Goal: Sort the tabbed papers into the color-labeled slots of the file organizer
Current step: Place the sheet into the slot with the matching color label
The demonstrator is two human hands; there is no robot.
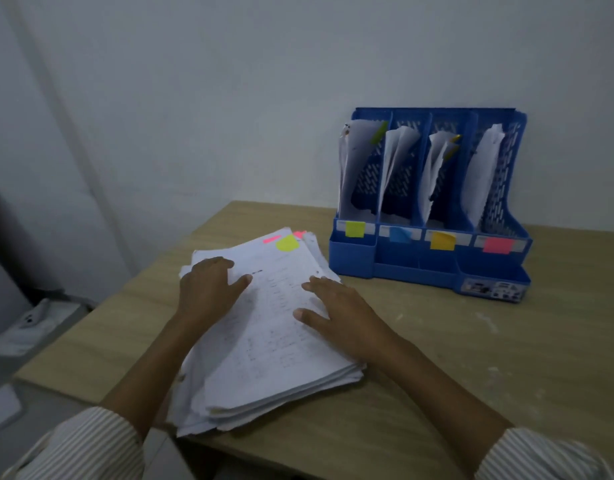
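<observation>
Paperwork for sorting lies as a thick, ragged stack of papers [264, 341] on the near-left part of the wooden desk [471, 375], its near-left corner overhanging the desk edge. Left hand [208, 289] rests flat on the upper left of the top sheet, fingers straight and slightly spread, gripping nothing. Right hand [336, 317] lies flat on the right side of the same sheet, fingers extended and apart, thumb out, likewise gripping nothing. A yellow-green tab [287, 243] sits at the far edge of the top sheet; pink tabs [298, 233] show on sheets beneath.

The blue file organizer [430, 258] stands at the far right of the desk against the wall, well apart from the stack. Its four slots carry labels, left to right: yellow-green label [355, 229], blue label [400, 234], orange-yellow label [443, 241], pink label [496, 244]. Each slot already holds a few sheets, so the task appears partly done, with most of the stack remaining.

Assessment: the step in hand is separating the top sheet. It should be done by keeping one palm pressing the stack while the other lifts a single corner, confirming only one sheet comes away. The tab colour should be read before lifting; here it matches the leftmost slot. The sheet should enter upright, tab uppermost, without buckling the curled sheets already filed. Risk: the overhanging stack may slide off the desk.
</observation>
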